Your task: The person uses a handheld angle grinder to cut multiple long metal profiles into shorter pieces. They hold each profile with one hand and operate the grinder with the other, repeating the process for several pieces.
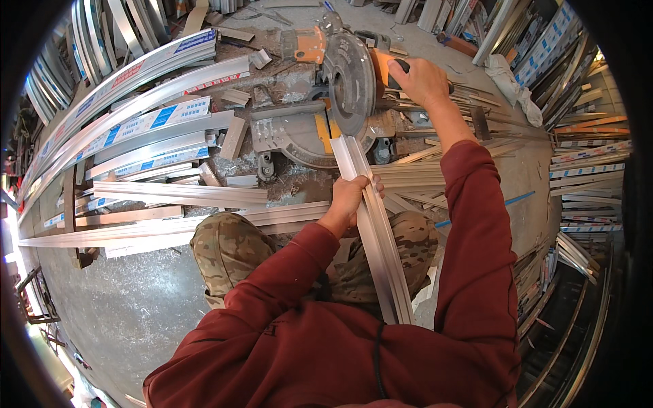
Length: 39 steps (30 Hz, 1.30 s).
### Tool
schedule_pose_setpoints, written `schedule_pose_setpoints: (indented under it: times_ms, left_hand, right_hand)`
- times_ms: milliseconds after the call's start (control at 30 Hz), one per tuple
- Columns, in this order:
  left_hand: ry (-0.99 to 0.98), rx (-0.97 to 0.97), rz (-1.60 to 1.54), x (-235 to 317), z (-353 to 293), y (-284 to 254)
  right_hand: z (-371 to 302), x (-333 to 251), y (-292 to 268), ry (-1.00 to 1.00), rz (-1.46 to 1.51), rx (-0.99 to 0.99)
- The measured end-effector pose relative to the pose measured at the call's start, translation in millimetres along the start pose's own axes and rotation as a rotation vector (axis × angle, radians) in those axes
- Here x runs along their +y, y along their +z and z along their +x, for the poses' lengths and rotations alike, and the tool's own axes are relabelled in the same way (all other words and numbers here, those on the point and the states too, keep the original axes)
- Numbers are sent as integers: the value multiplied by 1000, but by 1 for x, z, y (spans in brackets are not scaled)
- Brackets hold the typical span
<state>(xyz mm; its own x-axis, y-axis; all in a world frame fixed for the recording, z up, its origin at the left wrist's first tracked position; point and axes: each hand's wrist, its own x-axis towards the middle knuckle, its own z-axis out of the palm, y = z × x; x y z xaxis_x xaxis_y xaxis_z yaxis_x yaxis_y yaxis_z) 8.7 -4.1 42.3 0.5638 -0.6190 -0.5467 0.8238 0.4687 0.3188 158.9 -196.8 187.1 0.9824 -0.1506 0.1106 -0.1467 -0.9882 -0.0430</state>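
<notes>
Two hands at work: left hand point(352, 198) grips a long ribbed aluminium profile point(375, 231) (dull silver) fed under the mitre saw point(340, 102) blade w/ right hand point(423, 80) clenched on its handle.

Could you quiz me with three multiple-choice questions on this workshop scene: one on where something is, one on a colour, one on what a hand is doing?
1. Where does the far end of the long silver aluminium strip lie?
A. under the round grey saw blade
B. on the left stack
C. against a wall

2. What colour are the person's sleeves?
A. blue
B. dark red
C. white

3. What is the right hand doing?
A. hanging free
B. holding a cloth
C. gripping the saw's handle

Answers: 1 A, the strip runs up to the blade's base. 2 B, both sleeves are dark red. 3 C, its fingers wrap the handle, while the left hand holds the strip.
</notes>
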Motion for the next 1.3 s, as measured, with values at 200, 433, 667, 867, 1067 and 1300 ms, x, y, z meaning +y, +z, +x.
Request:
schedule_pose_setpoints:
  times_ms: [200, 433, 667, 867, 1067, 1300]
  left_hand:
    - [-7, -4, -23, -2, 3, -3]
    - [-4, 5, -14, -1, 3, -2]
    - [-1, 0, -31, 0, 3, 2]
    - [-25, -35, -8, 1, 1, 0]
    - [-7, -16, 56, -3, -5, -3]
    - [48, -67, 8, -11, -17, 7]
  right_hand:
    - [0, 0, 0, 2, -20, 0]
    - [0, -1, 0, 0, -11, 9]
    - [1, 0, 0, -2, -5, -4]
    - [4, -2, -6, -2, 6, 16]
    - [18, 0, -5, 6, 61, 128]
    - [-29, 25, -13, -229, 217, 855]
